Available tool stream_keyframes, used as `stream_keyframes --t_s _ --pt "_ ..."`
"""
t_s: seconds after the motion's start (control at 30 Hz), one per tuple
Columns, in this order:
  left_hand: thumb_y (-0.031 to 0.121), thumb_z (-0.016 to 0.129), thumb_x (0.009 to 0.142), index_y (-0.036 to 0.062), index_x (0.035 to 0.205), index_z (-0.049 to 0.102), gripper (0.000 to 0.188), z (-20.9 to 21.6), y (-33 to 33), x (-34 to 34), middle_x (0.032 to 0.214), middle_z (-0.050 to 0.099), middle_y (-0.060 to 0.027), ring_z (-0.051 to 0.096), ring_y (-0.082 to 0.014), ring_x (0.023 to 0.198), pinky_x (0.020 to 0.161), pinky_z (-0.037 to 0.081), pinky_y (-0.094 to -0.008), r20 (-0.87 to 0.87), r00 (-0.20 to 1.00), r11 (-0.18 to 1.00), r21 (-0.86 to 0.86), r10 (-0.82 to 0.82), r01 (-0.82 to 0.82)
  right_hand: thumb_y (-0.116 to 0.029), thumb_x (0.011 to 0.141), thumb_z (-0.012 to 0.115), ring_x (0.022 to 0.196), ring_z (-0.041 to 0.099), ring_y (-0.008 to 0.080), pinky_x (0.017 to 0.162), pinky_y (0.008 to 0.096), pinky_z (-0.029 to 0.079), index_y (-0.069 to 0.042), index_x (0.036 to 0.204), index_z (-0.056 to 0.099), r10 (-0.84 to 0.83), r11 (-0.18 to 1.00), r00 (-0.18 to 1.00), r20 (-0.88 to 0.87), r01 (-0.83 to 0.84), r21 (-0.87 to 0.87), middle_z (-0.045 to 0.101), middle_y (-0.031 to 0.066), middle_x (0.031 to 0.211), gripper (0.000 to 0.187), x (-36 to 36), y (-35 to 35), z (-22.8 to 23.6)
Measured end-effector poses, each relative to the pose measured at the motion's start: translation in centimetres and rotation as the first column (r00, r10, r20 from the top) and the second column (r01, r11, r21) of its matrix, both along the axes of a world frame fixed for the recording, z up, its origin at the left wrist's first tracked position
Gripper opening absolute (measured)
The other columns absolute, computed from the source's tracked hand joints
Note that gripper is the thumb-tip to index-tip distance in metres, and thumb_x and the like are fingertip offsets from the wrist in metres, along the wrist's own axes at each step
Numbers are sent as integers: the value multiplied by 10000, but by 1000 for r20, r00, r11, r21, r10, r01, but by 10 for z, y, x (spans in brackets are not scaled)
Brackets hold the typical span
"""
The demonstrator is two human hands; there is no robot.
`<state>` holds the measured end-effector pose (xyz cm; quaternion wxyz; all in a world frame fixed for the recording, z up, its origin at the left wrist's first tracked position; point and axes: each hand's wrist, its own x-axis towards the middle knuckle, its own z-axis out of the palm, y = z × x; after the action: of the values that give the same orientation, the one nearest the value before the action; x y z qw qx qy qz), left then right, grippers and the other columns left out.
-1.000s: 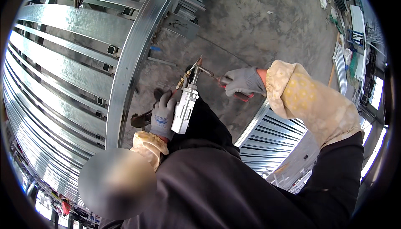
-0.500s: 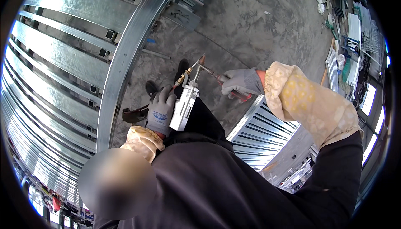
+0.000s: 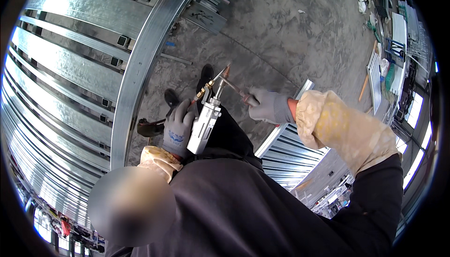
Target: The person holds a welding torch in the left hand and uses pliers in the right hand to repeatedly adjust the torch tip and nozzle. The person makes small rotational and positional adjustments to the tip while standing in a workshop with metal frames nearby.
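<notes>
- From my remote seat I see the left hand, in a grey knitted work glove, grasping the left flank of a boxy silver metal tool; its fingers curl against the casing, though the far side of the grip is hidden from me.
- That tool sits just in front of the wearer's black jacket, tilted, its narrow neck pointing up and away toward a pointed copper-coloured tip.
- Alongside the neck I make out a slim brass-jointed tube, its thin front end slanting close to the tip (I cannot tell whether they touch).
- The right hand, gloved in the same grey, is clenched around slender dark metal pliers; their far end meets the tool's neck just below the tip, but I cannot tell how tightly the jaws are closed.
- Over the right forearm I see a baggy beige cloth oversleeve with yellow patterning.
- Below the tool, a dark shoe stands on the stained grey concrete floor.
- To the left lies a wide slatted frame of shiny galvanised steel; beneath the right arm, ribbed silver metal lengths lie side by side.
</notes>
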<state>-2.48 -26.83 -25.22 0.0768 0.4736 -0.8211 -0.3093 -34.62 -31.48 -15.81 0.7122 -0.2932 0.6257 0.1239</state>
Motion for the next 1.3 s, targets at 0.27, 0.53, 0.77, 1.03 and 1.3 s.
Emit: stream_keyframes --t_s 0.27,0.53,0.77,1.03,1.3 --pt "188 675 866 125 1097 643 241 4 -1 7 1431 575 -109 614 -364 1228 958 523 -494 -23 1000 1000 -15 -4 4 -193 923 595 712 559 111 630 302 449 -42 1137 573 44 998 999 -25 -45 -43 575 26 828 263 8 6 6" --pt "160 683 860 111 1105 636 255 7 -1 16 1424 578 -128 606 -369 1233 986 515 -482 -57 998 1000 -1 -8 8 -127 938 561 854 569 132 791 293 471 -7 1171 577 3 993 999 36 1 -114 603 37 915 263 9 24 -10" --pt "153 683 858 97 1100 648 251 2 -7 14 1395 593 -150 634 -394 1173 958 539 -476 -94 996 1000 11 5 -4 -137 932 557 834 565 131 759 300 477 -25 1190 568 -48 994 998 40 52 -93 600 25 915 282 13 18 -19" --pt "138 723 846 31 1161 621 349 -9 -41 -7 1375 596 -199 629 -381 1183 970 545 -429 -128 988 981 187 80 -55 -194 860 632 598 554 124 438 317 442 -61 1147 567 -98 995 978 185 93 32 613 49 824 323 -4 -10 -20" --pt "230 702 906 26 1194 630 360 -32 -84 -23 1060 714 -190 705 -350 949 770 565 -428 -133 981 880 471 143 -64 -137 874 626 687 636 155 394 277 436 -22 1328 475 -396 918 876 275 367 153 633 135 1090 491 -14 34 -46"
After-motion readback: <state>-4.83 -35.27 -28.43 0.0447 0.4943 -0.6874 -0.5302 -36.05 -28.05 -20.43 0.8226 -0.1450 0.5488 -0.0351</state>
